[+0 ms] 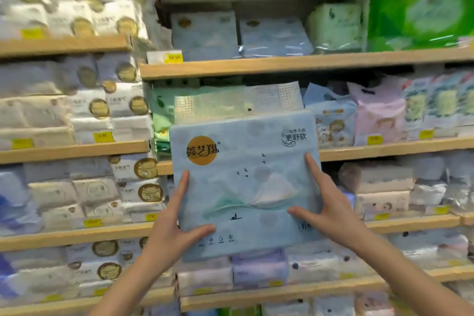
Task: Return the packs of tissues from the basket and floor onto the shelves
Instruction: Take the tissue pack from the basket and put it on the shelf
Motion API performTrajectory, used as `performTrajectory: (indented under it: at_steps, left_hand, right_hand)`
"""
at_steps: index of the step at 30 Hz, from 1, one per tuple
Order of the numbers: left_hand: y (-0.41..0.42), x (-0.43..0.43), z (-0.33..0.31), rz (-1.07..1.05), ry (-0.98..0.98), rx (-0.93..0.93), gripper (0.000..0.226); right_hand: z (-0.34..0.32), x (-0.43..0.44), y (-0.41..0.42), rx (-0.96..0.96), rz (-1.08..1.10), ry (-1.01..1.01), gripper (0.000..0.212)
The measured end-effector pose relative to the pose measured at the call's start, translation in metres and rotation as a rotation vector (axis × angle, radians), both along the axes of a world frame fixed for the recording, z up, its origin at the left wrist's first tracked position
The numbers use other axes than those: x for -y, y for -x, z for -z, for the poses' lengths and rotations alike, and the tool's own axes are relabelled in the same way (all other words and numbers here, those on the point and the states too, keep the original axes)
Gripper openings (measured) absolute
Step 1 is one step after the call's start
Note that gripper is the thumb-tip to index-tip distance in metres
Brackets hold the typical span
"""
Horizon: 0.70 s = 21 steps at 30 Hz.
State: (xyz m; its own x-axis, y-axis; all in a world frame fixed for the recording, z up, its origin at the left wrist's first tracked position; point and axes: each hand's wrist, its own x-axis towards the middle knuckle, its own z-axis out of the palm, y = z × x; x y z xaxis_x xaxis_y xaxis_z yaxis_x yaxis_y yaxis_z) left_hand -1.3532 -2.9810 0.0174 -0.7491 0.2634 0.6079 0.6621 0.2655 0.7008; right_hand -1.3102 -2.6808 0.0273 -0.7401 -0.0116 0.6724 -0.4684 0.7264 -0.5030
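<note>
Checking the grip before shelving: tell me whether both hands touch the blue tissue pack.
Touching. The head view shows the left hand and right hand pressed on the blue tissue pack.

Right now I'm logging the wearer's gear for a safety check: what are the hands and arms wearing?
Nothing that shows. The left hand and right hand are bare: no gloves, rings or other markings visible. Both forearms are uncovered down to the bottom edge of the picture, with no sleeve, watch or wristband in view.

Pack [243, 185] reads 更舒软, perhaps "6包".
</note>
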Motion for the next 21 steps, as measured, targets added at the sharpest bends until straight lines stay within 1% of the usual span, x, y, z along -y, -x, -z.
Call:
performTrajectory:
  at_steps: [4, 8, 10, 15, 19, 21]
  left_hand:
    - [0.007, 0.004, -0.061, -0.010, -0.008, -0.102, 0.099]
    - [0.019, 0.000, -0.113, -0.005, -0.046, -0.217, 0.099]
    - [0.028, -0.004, -0.136, -0.011, -0.036, -0.275, 0.097]
    - [0.058, -0.014, -0.187, -0.076, -0.008, -0.393, 0.106]
    - [0.083, -0.018, -0.223, -0.147, 0.038, -0.529, 0.107]
    - [0.095, -0.017, -0.241, -0.174, 0.054, -0.582, 0.107]
  right_hand:
    - [-0.055, 0.001, 0.011, -0.149, -0.034, -0.007, 0.101]
    - [-0.105, -0.003, 0.028, -0.255, -0.040, -0.028, 0.099]
    - [-0.126, -0.005, 0.039, -0.309, -0.039, -0.038, 0.100]
    - [-0.176, -0.015, 0.071, -0.438, -0.033, -0.061, 0.098]
    - [-0.213, -0.022, 0.099, -0.526, -0.068, -0.063, 0.095]
    - [-0.230, -0.022, 0.111, -0.549, -0.109, -0.060, 0.098]
